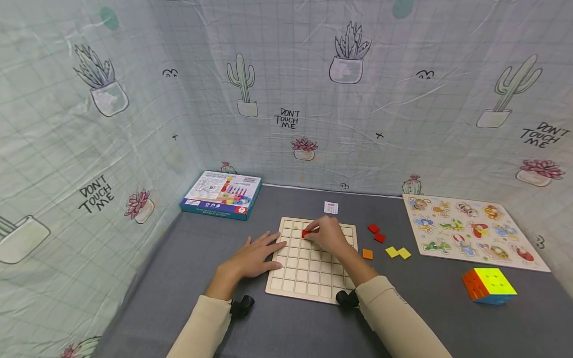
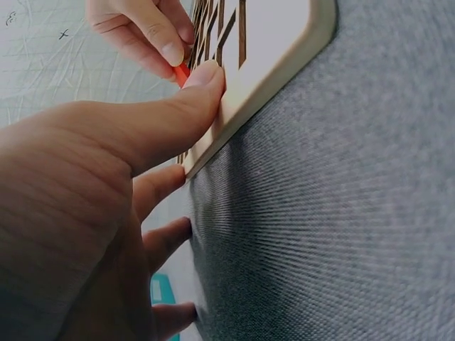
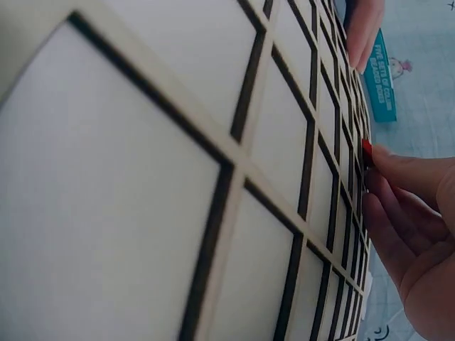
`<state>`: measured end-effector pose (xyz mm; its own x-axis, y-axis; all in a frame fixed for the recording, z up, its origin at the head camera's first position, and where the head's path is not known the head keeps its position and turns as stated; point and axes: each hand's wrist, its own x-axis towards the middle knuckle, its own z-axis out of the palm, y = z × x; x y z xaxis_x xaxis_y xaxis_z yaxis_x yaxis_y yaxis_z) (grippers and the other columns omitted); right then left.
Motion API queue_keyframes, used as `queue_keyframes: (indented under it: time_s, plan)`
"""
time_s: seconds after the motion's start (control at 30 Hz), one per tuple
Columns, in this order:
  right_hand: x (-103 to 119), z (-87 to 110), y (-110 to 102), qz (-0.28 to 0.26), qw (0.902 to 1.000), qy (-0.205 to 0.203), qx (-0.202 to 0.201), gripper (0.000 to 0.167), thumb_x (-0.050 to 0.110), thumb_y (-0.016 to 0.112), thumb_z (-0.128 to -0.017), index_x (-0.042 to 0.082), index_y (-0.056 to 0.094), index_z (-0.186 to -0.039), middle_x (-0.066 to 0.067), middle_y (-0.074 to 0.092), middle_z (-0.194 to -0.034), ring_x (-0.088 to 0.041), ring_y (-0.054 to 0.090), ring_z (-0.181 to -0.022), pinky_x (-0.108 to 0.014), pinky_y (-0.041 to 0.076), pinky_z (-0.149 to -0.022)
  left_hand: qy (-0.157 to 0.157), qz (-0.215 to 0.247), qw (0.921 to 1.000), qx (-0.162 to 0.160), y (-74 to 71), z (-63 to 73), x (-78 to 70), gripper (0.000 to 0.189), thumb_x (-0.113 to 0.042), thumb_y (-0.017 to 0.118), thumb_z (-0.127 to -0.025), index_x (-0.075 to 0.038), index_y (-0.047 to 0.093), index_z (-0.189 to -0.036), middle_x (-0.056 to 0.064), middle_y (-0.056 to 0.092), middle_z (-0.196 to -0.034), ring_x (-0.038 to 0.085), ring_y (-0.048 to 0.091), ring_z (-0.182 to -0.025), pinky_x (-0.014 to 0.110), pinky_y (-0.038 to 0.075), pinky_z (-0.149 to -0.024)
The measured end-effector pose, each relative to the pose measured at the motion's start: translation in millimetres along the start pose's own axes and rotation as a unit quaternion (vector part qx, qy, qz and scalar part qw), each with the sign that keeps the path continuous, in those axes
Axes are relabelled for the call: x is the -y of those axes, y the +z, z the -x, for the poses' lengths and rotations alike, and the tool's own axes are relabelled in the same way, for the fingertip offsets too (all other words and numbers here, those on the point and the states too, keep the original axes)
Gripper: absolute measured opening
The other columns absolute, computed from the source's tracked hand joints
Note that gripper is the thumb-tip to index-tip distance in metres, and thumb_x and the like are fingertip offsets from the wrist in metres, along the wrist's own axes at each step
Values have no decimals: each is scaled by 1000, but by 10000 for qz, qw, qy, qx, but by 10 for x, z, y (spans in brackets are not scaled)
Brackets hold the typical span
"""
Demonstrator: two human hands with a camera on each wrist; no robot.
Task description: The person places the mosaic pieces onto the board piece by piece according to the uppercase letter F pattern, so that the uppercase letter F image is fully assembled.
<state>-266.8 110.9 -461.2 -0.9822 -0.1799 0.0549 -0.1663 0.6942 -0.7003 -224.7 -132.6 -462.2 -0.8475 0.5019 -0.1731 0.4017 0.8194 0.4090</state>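
Observation:
A pale wooden board point(image 1: 295, 272) with a grid of square recesses lies flat on the grey cloth. My right hand point(image 1: 330, 235) pinches a small red square tile point(image 1: 305, 233) between thumb and fingers, over the board's upper left part. In the right wrist view the red tile point(image 3: 367, 152) meets the grid surface at the fingertips. My left hand point(image 1: 256, 257) lies spread at the board's left edge. Its thumb point(image 2: 178, 106) touches the rim in the left wrist view, while other fingertips reach down to the cloth.
Right of the board lie two red tiles point(image 1: 379, 237), an orange tile point(image 1: 367, 254) and two yellow tiles point(image 1: 391, 252). A small printed card point(image 1: 331, 208) lies behind it. Farther out are a boxed set point(image 1: 221, 195), an insect picture board point(image 1: 476, 228) and a puzzle cube point(image 1: 490, 286).

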Motion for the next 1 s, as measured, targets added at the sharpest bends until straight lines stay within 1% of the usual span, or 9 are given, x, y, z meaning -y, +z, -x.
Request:
queue_keyframes:
  time_s: [0.13, 0.37, 0.7, 0.87, 1.0]
  plan:
    - [-3, 11, -4, 54, 10000, 26, -15, 14, 12, 84, -84, 9, 82, -98, -10, 80, -99, -22, 76, -89, -31, 61, -71, -15, -75, 10000, -19, 3, -6, 0, 63, -46, 63, -99, -26, 45, -155, 1, 31, -170, 34, 20, -161, 74, 14, -123]
    - [-2, 26, -2, 249, 9996, -30, -104, 17, 13, 85, -82, 8, 82, -98, -8, 79, -95, -17, 70, -81, -28, 57, -67, -32, -192, 9998, -21, 14, -5, -6, 63, -47, 62, -99, -27, 44, -156, 1, 30, -170, 34, 21, -160, 74, 15, -123]
    - [39, 6, -1, 539, 9984, 78, -159, 17, 13, 86, -82, 9, 83, -98, -8, 81, -94, -22, 74, -85, -34, 60, -73, -63, -272, 9996, -4, 4, -12, -10, 62, -46, 61, -100, -28, 43, -156, 0, 30, -170, 33, 22, -160, 73, 16, -123]
    - [53, 14, 5, 523, 9983, 217, -118, 17, 12, 85, -83, 9, 83, -99, -7, 81, -95, -23, 74, -88, -35, 61, -76, -17, -264, 9997, -9, -3, -6, -10, 62, -45, 61, -100, -27, 44, -156, 0, 30, -170, 34, 23, -160, 74, 17, -122]
    - [52, 31, 9, 467, 9986, 234, -127, 17, 11, 84, -83, 8, 83, -100, -9, 81, -96, -22, 74, -86, -34, 61, -74, -28, -274, 9996, -6, 3, -13, -7, 62, -46, 61, -100, -27, 44, -156, 0, 30, -170, 34, 23, -160, 73, 17, -123]
